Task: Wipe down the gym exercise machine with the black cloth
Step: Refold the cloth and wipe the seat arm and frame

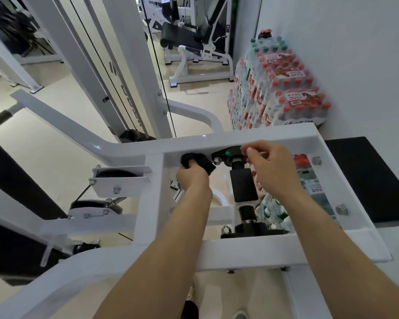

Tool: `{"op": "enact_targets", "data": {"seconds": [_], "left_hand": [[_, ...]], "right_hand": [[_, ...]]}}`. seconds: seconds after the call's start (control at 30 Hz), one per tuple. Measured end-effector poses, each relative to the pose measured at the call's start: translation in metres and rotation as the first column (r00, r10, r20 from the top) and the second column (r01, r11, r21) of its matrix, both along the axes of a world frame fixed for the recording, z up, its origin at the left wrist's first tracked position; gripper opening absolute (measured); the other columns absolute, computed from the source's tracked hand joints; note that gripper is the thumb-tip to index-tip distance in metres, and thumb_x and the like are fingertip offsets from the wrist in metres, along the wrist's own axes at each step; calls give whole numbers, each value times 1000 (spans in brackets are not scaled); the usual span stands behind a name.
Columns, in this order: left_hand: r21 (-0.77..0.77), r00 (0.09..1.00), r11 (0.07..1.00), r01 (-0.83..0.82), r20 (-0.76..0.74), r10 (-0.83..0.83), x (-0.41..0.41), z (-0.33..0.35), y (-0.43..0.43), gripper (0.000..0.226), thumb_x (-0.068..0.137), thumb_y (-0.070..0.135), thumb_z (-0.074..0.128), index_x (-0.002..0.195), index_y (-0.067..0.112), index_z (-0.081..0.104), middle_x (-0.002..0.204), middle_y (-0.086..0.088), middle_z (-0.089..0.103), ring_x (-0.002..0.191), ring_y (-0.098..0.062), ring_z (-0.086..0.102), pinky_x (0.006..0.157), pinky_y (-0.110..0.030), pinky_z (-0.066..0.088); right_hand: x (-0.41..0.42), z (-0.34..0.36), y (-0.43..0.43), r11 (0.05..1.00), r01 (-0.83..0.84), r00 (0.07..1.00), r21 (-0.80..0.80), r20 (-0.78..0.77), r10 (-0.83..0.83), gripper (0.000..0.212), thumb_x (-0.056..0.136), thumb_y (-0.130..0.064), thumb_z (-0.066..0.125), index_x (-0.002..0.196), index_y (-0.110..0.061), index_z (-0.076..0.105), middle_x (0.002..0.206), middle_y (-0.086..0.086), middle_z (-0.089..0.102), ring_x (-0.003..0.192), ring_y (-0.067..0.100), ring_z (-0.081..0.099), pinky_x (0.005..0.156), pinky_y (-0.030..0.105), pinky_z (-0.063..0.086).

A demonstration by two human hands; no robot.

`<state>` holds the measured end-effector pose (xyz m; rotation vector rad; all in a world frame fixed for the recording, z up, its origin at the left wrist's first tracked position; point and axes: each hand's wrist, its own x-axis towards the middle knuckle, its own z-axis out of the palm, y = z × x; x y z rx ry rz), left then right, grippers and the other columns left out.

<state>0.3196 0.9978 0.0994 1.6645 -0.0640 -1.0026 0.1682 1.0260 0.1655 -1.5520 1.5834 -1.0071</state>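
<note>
The white gym machine frame [237, 139] fills the middle of the view, with a rectangular opening holding a black spring-loaded pin assembly [243, 185]. My left hand [192, 177] grips the black cloth [194, 158] and presses it against the inner side of the frame's far crossbar. My right hand [271, 168] is to the right of it, its fingers curled at the black bracket [226, 154] on top of the pin; whether they hold it is unclear.
White pulley brackets [122, 180] stick out left of the opening. Stacked packs of bottled water [279, 88] stand against the wall at right. A black pad [364, 178] lies right of the frame. Another white machine with a black seat [182, 35] stands beyond.
</note>
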Motion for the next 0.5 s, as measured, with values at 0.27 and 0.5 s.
{"op": "enact_targets", "data": {"seconds": [0.27,0.5], "left_hand": [[-55,952,953,298,82,-294,-9,5,9,21,95,18,61,75,20,63,88,-7,71,90,-31,69,88,-46,58],[-156,834,864,478,388,-392,32,51,71,6,93,27,67,93,29,73,88,8,75,86,-10,71,81,-32,59]], "right_hand": [[20,0,6,996,-90,992,15,-88,91,19,98,-23,57,101,-25,75,91,-10,73,79,-4,62,63,2,40],[38,0,35,984,-180,983,-17,-44,179,23,99,-20,55,115,-21,71,109,-8,69,88,-1,61,83,18,48]]}}
